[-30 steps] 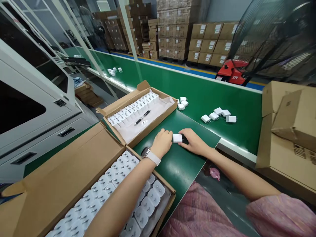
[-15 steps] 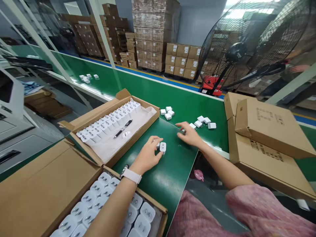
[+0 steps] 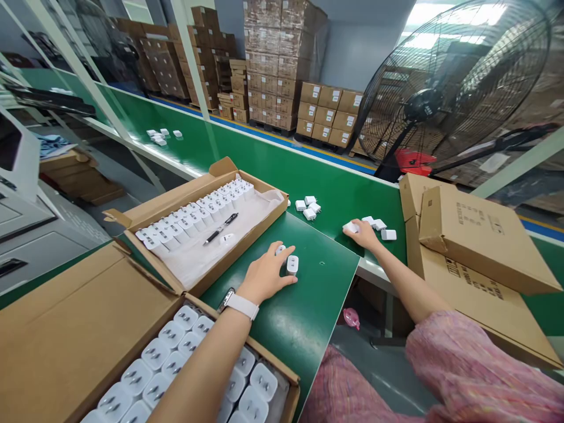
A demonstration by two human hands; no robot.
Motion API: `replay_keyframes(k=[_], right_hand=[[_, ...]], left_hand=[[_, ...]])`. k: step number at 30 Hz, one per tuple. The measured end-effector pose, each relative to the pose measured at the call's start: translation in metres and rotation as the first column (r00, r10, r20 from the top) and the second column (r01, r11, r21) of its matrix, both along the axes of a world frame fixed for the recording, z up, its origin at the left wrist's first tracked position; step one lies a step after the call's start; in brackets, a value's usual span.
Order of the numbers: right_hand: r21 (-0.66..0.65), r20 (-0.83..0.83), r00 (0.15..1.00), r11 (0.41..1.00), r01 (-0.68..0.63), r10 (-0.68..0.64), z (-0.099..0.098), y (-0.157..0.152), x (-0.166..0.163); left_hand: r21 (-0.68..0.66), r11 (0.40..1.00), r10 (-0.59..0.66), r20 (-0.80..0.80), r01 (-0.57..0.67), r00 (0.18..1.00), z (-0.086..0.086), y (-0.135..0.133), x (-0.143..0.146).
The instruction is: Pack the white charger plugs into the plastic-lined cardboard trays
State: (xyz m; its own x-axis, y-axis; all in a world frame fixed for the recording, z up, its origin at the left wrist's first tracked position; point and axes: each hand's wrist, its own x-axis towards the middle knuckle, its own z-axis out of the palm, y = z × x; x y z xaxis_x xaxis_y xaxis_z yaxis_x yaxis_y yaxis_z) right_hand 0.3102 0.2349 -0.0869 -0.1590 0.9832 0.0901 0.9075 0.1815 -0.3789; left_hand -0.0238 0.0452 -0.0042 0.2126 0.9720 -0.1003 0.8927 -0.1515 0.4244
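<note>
My left hand [image 3: 267, 273], with a watch [image 3: 227, 298] on its wrist, is over the green table. Its thumb and fingers curl round two white plug chargers: one charger [image 3: 292, 264] stands between thumb and forefinger, and another charger [image 3: 280, 249] is partly hidden among the fingers. Out on the green belt, my right hand [image 3: 365, 234] grips a white charger [image 3: 351, 227] by its fingertips. Several loose chargers [image 3: 379, 224] lie just beyond that hand. A second loose group of chargers [image 3: 309, 214] lies on the belt to its left.
An open carton [image 3: 247, 258] holds rows of chargers, a pen [image 3: 220, 229] and a small white piece. Nearer me, another open carton [image 3: 293, 376] is packed with chargers, prongs up. Flat cardboard boxes [image 3: 484, 235] stack at the right. A large fan [image 3: 423, 106] stands behind the belt.
My right hand has reached out to the right and closed on a charger on the belt. My left hand stays by its two chargers, its fingers slightly shifted.
</note>
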Motion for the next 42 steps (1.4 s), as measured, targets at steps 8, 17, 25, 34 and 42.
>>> replay_keyframes(k=[8, 17, 25, 34, 42], right_hand=[[0.156, 0.045, 0.794, 0.781, -0.605, 0.606, 0.029, -0.076, -0.103], [0.14, -0.176, 0.707, 0.728, -0.671, 0.685, 0.061, -0.113, -0.117], [0.078, -0.228, 0.695, 0.724, -0.685, 0.682, 0.054, -0.112, -0.126], [0.033, -0.228, 0.709, 0.733, -0.68, 0.668, 0.055, -0.093, -0.096], [-0.239, 0.202, 0.84, 0.858, -0.456, 0.503, 0.058, -0.039, -0.034]], left_hand=[[0.025, 0.999, -0.044, -0.023, 0.045, 0.999, -0.005, 0.001, -0.001], [0.013, 1.0, 0.025, -0.045, -0.025, 0.999, -0.001, -0.003, -0.002], [0.008, 1.0, 0.029, -0.042, -0.029, 0.999, -0.001, -0.005, -0.001], [-0.016, 0.998, 0.054, -0.009, -0.055, 0.998, -0.002, -0.004, 0.0], [-0.049, 0.997, 0.052, 0.013, -0.051, 0.999, -0.002, 0.002, -0.003]])
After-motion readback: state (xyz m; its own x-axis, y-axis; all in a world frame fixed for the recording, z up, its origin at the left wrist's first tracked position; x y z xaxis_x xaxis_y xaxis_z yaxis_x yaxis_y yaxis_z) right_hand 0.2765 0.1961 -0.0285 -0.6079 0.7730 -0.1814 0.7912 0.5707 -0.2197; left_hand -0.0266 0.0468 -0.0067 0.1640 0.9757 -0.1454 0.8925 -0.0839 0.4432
